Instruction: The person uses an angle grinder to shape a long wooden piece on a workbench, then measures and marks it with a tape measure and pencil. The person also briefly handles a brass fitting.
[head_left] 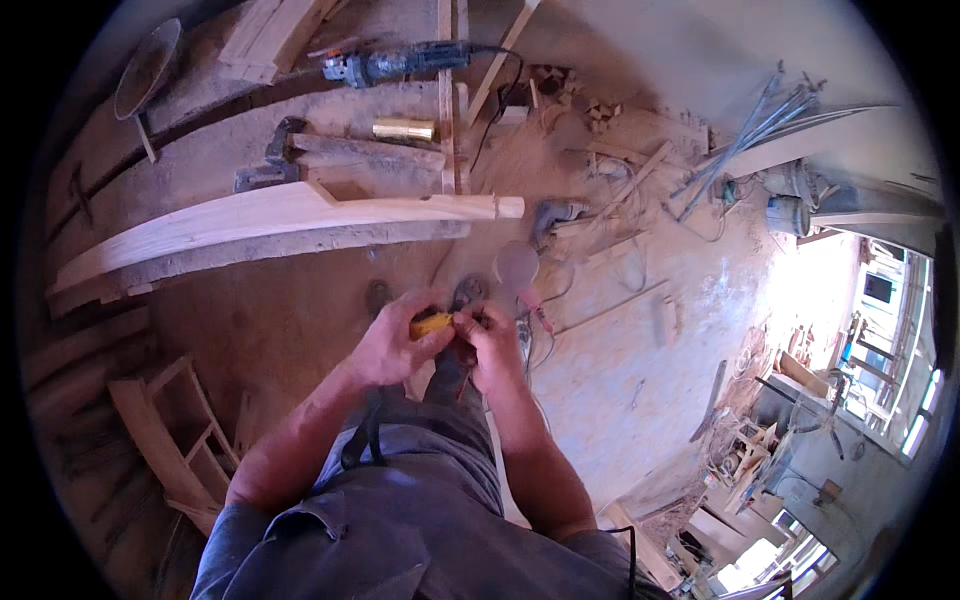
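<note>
In front of my body, my left hand [388,342] is closed around a small yellow object [431,324], possibly a tape measure; the fingers cover much of it. At the object's right end, my right hand [490,345] is closed with its fingertips pinched together. What those fingers grip is too small to make out. A thin dark reddish stick [462,386] shows just below the right palm. Ahead of my hands, a long shaped piece of pale wood [250,222] with a rounded peg end lies along the bench [400,233].
On the bench are a hammer [365,150], a brass-coloured cylinder [403,129] and a corded power tool [395,65]. A round-headed tool with a pink handle [517,265] and a drill [553,214] are beyond my right hand. A wooden frame [165,435] stands left. Metal clamps [745,135] lean far right.
</note>
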